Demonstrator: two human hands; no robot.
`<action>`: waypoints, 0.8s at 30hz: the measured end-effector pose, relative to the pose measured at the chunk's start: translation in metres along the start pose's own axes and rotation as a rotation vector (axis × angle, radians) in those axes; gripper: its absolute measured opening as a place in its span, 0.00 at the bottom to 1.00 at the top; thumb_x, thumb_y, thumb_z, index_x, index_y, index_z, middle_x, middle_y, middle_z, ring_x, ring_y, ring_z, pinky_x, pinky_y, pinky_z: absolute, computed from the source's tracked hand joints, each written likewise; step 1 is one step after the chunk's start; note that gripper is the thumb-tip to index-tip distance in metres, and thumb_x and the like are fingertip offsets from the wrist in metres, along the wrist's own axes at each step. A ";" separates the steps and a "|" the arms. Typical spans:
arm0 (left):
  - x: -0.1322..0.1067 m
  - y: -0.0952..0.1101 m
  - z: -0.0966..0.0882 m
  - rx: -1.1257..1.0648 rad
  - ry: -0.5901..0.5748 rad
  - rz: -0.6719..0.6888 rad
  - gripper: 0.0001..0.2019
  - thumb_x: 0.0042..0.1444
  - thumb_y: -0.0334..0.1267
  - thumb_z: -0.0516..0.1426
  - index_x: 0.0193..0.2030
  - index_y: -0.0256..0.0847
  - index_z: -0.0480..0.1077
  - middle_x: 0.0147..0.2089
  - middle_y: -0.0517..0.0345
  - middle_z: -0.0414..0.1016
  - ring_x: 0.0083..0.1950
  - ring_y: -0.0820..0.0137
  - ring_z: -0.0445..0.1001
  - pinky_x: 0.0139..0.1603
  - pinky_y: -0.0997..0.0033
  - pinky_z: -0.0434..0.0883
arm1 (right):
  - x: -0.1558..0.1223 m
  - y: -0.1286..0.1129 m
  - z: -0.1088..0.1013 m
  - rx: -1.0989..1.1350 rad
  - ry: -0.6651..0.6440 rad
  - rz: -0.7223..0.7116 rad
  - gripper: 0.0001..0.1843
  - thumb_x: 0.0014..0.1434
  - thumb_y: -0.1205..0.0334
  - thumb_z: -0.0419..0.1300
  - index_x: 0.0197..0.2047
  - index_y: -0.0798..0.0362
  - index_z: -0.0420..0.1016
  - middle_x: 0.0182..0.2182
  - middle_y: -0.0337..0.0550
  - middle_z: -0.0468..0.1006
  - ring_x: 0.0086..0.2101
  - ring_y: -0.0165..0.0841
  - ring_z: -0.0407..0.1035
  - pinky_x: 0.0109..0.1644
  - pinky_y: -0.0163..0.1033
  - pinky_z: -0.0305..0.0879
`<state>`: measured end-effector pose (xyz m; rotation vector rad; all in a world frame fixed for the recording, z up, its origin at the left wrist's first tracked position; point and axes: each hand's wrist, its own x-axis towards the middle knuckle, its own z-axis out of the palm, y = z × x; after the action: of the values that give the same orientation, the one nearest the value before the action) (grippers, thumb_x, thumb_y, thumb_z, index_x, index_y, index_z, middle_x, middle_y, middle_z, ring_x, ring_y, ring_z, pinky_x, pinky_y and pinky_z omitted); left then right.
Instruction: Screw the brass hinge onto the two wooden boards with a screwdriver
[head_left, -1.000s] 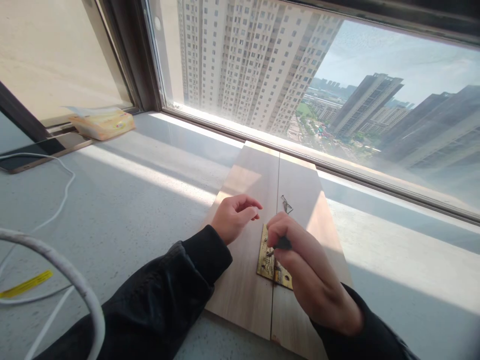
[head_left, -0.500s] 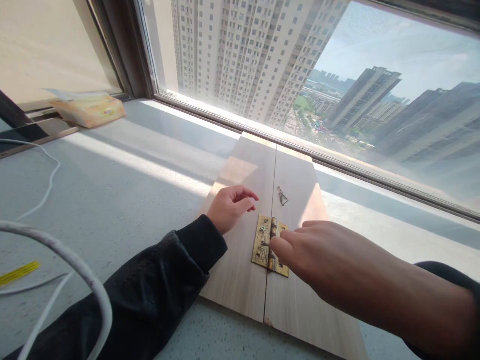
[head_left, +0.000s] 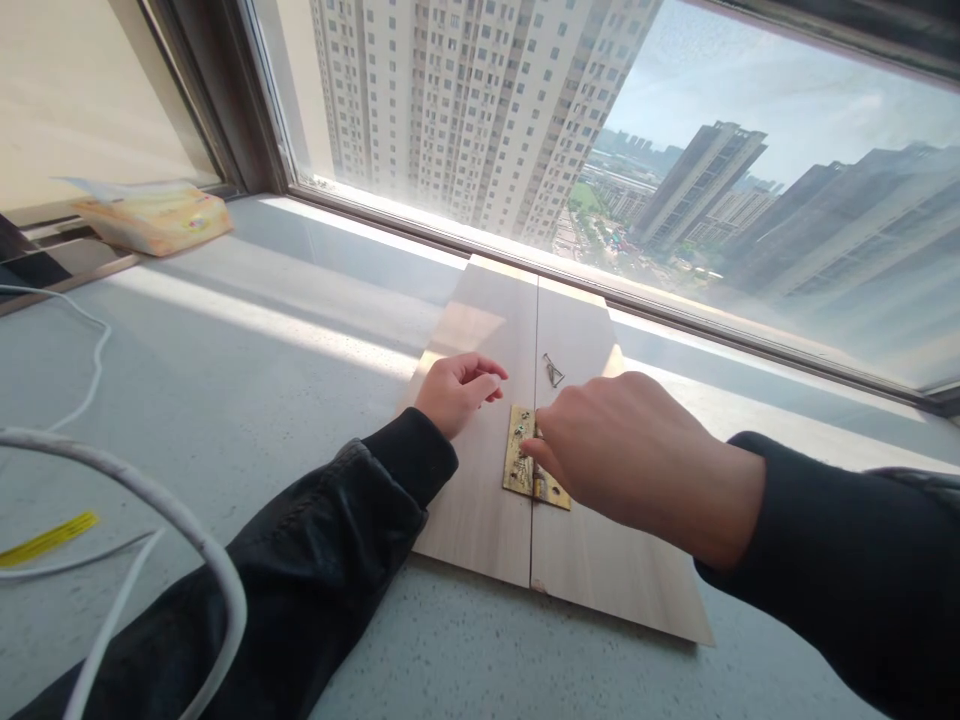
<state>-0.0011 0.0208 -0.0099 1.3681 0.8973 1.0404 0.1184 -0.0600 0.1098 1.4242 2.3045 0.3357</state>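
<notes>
A brass hinge (head_left: 517,472) lies flat across the seam between two pale wooden boards (head_left: 480,525). Screws stand in its left leaf, and much of the right leaf is covered by my hand. My right hand (head_left: 626,455) is over the hinge, fingers curled and thumb pointing at the left leaf beside a screw. What those fingers hold, if anything, is hidden. Left of the hinge, my left hand (head_left: 457,392) hovers at the left board, loosely closed with thumb near the fingertips; its contents cannot be made out. Several loose screws (head_left: 553,371) lie on the right board.
The boards rest on a speckled pale sill (head_left: 247,350) below a large window (head_left: 480,120). A tissue pack (head_left: 157,218) sits at the back left. A thick white cable (head_left: 172,510) loops in the left foreground, near a yellow label (head_left: 49,538).
My right hand has lifted and turned at the hinge, and its sleeve shows more. My left hand keeps its pose. The whole view has shifted slightly.
</notes>
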 end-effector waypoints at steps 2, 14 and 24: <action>0.000 0.001 0.001 -0.002 0.001 0.002 0.07 0.49 0.32 0.54 0.32 0.35 0.73 0.25 0.58 0.72 0.27 0.75 0.69 0.28 0.76 0.66 | -0.004 -0.001 0.000 -0.013 0.012 -0.069 0.10 0.55 0.57 0.56 0.27 0.53 0.67 0.17 0.39 0.67 0.16 0.32 0.63 0.18 0.36 0.40; -0.002 0.004 0.002 0.007 -0.001 -0.017 0.07 0.49 0.31 0.53 0.32 0.34 0.72 0.24 0.58 0.72 0.27 0.75 0.69 0.27 0.77 0.65 | -0.004 0.007 0.001 -0.095 -0.016 -0.408 0.10 0.53 0.75 0.52 0.25 0.54 0.68 0.17 0.37 0.66 0.15 0.26 0.57 0.19 0.35 0.42; -0.001 0.003 0.002 0.002 -0.007 -0.002 0.07 0.48 0.31 0.53 0.32 0.35 0.72 0.24 0.59 0.72 0.27 0.75 0.69 0.27 0.76 0.65 | -0.007 0.009 0.000 0.068 -0.079 -0.028 0.05 0.54 0.61 0.54 0.33 0.54 0.67 0.20 0.39 0.69 0.17 0.29 0.61 0.18 0.35 0.42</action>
<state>0.0001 0.0191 -0.0071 1.3719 0.8942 1.0326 0.1279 -0.0622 0.1149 1.4105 2.2892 0.1902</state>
